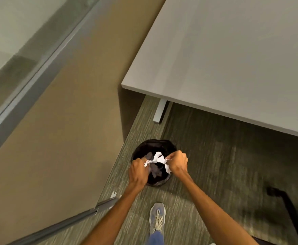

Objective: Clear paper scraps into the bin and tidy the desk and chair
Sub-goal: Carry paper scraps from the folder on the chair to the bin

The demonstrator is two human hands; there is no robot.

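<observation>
**deskrat:** ok, where have we got the paper scraps at this point?

**binlid:** Strung between our two hands, right over the mouth of the bin. Our left hand has its fingers curled tight round one end of the crumpled white paper. Our right hand is fisted on the other end, so the scraps bridge the gap from one fist to the other. One loose strip hangs down just under the right hand.

**deskrat:** and the bin?

**binlid:** Round with a black liner, standing on the striped carpet. It's near the corner of the grey tabletop and just beside the tan panel on our left. The left hand sits over the near-left part of the rim and the right hand over the right part. Some grey crumpled stuff lies down inside, below the paper we're holding.

**deskrat:** anything else around?

**binlid:** One shoe of ours is on the carpet, near the bin and between our forearms. A pale metal leg comes down under the tabletop's edge, beyond the bin. There's a black bar low at the right edge — we can't tell what it belongs to.
</observation>
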